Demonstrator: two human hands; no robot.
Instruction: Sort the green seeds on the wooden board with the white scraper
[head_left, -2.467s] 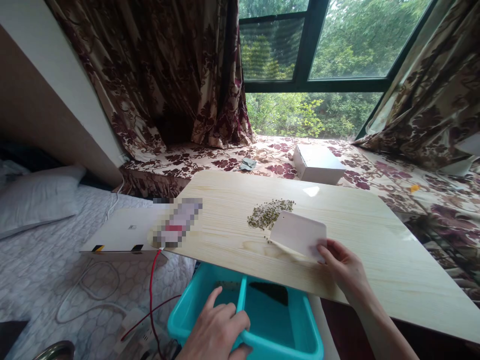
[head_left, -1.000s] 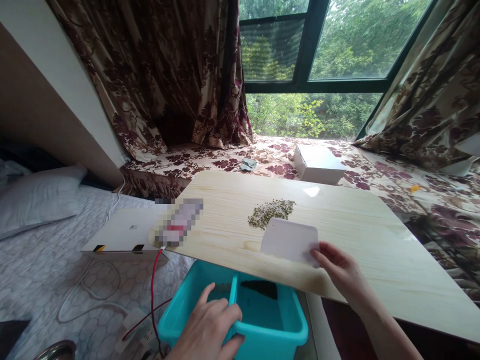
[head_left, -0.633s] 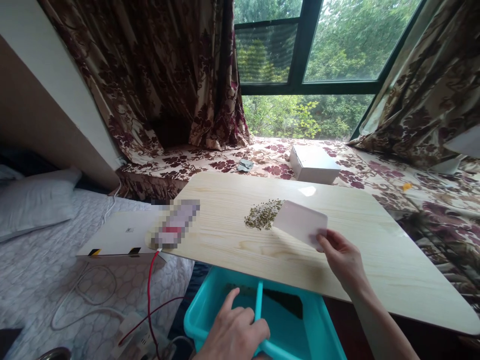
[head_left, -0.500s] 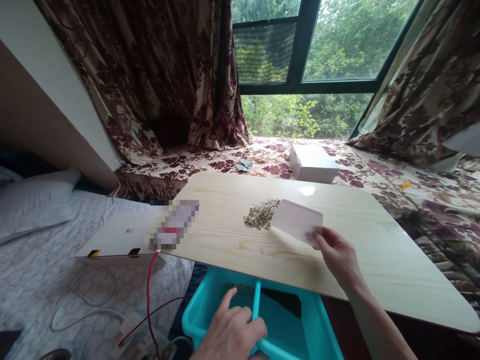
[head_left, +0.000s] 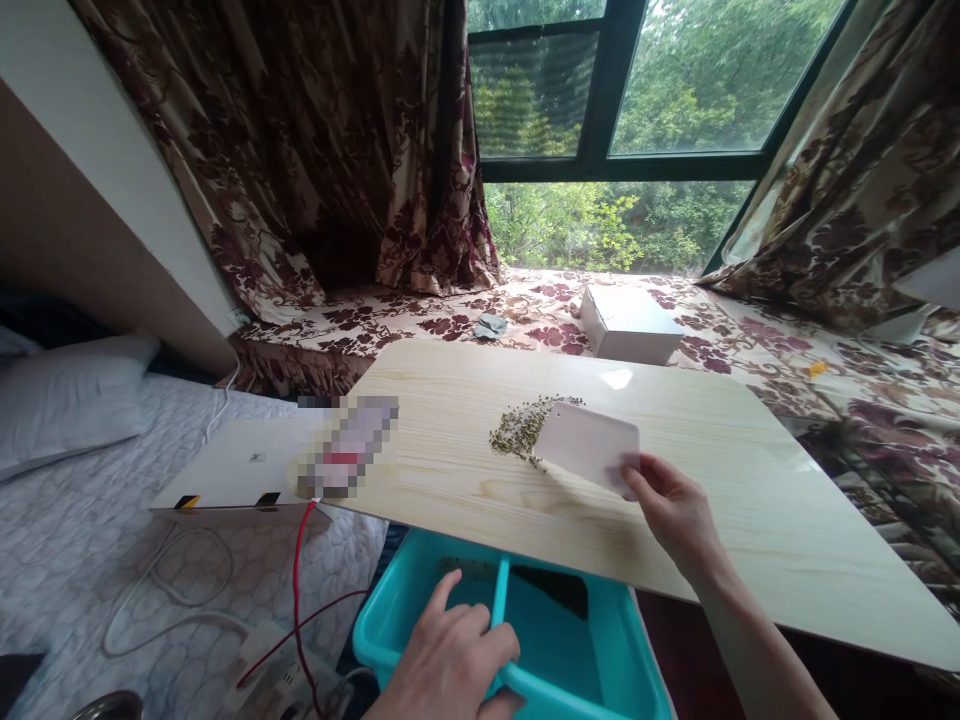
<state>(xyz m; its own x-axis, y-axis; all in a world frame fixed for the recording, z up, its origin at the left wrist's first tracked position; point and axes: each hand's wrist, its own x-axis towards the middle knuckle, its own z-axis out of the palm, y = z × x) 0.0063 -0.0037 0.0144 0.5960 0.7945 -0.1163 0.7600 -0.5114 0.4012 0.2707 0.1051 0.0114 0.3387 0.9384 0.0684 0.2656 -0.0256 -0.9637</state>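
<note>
Head view: right hand (head_left: 675,505) has thumb and fingertips pinching the white card (head_left: 589,445) by its near right corner. Card is tilted, left edge at the right side of the grains (head_left: 517,428), which lie loosely heaped mid-board, greenish-brown with paler bits among them. Cannot tell whether that edge touches the board (head_left: 435,490).

Left hand (head_left: 457,655): index extended over the left compartment, other fingers bent together over the near rim of the teal bin (head_left: 649,675), by the divider.

Technique, my judgement: step in hand looks like working the grains with the card's edge. A low angle and light, even contact should catch small grains; lifting the edge risks leaving some behind, a quick flick could scatter them. Short strokes seem best, with the bin held steady just below the board's near edge.

Containers: left compartment shows small specks near its far wall, too small to identify. Right compartment has a dark patch (head_left: 559,590) at its far side; grains or shadow, cannot tell. White box (head_left: 630,325) on the ledge appears closed, contents hidden
</note>
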